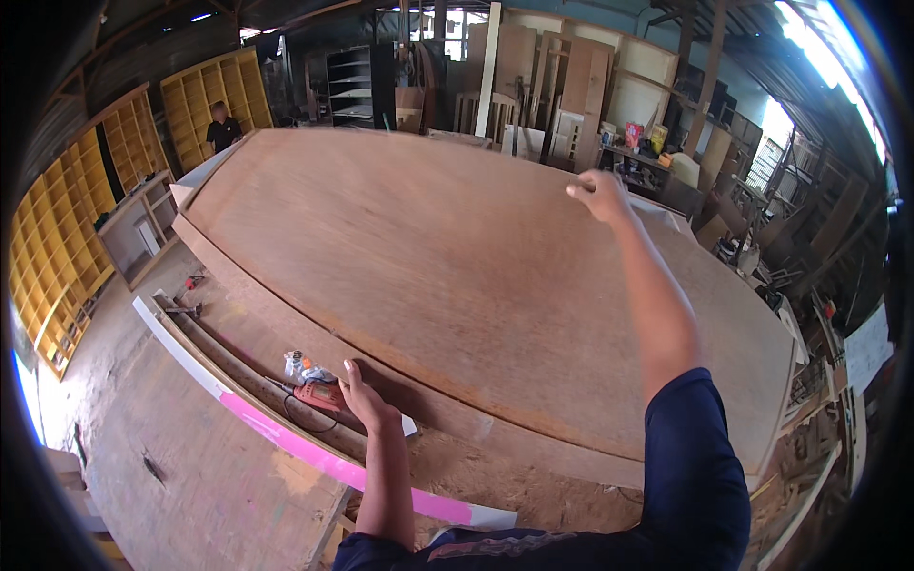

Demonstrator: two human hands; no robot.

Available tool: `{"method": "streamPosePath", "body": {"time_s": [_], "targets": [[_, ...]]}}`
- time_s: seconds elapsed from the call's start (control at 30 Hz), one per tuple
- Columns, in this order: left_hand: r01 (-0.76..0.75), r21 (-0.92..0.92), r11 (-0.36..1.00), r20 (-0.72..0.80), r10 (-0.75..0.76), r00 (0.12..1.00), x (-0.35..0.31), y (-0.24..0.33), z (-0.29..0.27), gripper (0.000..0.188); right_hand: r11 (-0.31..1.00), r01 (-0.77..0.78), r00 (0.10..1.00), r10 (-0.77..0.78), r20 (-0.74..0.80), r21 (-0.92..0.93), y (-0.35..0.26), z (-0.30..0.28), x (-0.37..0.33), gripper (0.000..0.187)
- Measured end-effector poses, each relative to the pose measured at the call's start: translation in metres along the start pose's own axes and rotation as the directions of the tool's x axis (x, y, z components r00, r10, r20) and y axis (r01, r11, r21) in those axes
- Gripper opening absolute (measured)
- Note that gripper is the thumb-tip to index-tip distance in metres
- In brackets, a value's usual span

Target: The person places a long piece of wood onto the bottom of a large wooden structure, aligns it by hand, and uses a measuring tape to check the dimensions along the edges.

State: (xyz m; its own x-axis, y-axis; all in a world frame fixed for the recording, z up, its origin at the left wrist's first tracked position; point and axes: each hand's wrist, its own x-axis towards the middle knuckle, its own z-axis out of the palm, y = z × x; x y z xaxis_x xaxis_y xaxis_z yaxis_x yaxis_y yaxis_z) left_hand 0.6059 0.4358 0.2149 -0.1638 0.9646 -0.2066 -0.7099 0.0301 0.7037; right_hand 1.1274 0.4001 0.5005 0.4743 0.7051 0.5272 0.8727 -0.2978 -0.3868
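A big brown plywood sheet [457, 266] lies on top of another board, filling the middle of the view. My right hand [598, 193] reaches across it and grips its far edge. My left hand [366, 400] presses on the sheet's near edge with its fingers spread flat. Just left of that hand lies a red power tool [319, 392] with a dark cord, and beside it a small crumpled wrapper [303, 367].
A white and pink strip [286, 433] runs along the bench's near edge, with sawdust around it. Yellow cubby shelves [57, 247] line the left wall. A person in a dark shirt [223, 128] stands at the back left. Boards and panels lean at the back.
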Motion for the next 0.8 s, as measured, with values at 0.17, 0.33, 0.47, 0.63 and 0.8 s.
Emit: {"method": "streamPosePath", "body": {"time_s": [0.17,0.33,0.47,0.63,0.8], "targets": [[0.179,0.175,0.968,-0.252,-0.132,0.959,-0.034,0.029,0.049,0.1,0.98,0.046,0.974,-0.001,0.226,-0.194,0.052,0.001,-0.054,0.054],[0.155,0.211,0.965,-0.198,-0.113,0.974,-0.036,0.068,0.039,0.088,0.923,0.278,0.873,-0.126,0.471,-0.267,0.039,-0.108,-0.178,0.068],[0.098,0.21,0.973,-0.166,-0.063,0.984,-0.022,0.08,0.029,0.068,0.935,-0.173,0.927,0.261,0.269,-0.31,0.089,-0.257,-0.32,0.073],[0.018,0.182,0.983,-0.05,-0.009,0.999,-0.006,0.083,0.015,0.056,0.667,-0.631,0.776,0.529,-0.344,-0.396,0.303,-0.398,-0.601,0.07],[-0.116,0.076,0.99,0.131,0.105,0.986,-0.025,0.079,0.061,0.049,0.006,-0.934,0.058,0.989,-0.134,-0.359,0.401,-0.414,-0.797,0.081]]}}
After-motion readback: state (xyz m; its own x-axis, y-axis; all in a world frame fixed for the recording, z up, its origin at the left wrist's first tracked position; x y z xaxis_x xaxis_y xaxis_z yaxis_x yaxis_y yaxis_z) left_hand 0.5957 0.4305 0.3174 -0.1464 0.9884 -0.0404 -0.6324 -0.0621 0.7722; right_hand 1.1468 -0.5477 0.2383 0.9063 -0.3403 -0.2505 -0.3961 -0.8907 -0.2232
